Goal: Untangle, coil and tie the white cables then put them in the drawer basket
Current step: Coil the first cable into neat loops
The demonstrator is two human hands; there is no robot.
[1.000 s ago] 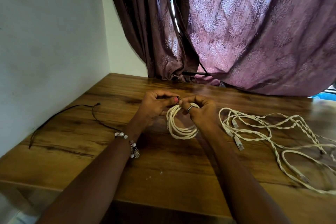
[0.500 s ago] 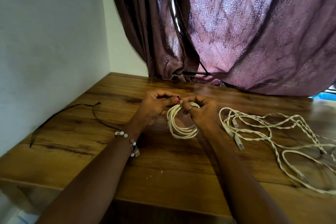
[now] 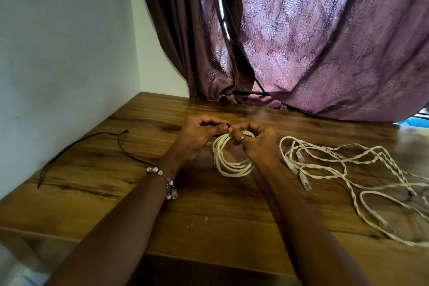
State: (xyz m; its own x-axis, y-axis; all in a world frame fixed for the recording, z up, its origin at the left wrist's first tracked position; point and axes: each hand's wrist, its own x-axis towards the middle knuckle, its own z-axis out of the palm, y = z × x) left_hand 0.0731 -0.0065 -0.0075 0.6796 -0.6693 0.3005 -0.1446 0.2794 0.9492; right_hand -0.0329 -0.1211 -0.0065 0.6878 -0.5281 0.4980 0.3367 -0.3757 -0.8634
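Note:
A coiled white cable hangs from both my hands over the middle of the wooden table. My left hand pinches the top of the coil from the left, fingers closed. My right hand, with a ring on one finger, grips the same spot from the right. A small dark bit, perhaps a tie, shows between the fingertips. To the right, a tangle of white cables with clear plugs lies spread on the table. No drawer basket is in view.
A thin black cord lies on the table at the left, near the white wall. Purple curtains hang behind the table's far edge. The table's near edge runs just below my forearms.
Hardly anything differs; both hands stay at the top of the coil with only tiny finger shifts.

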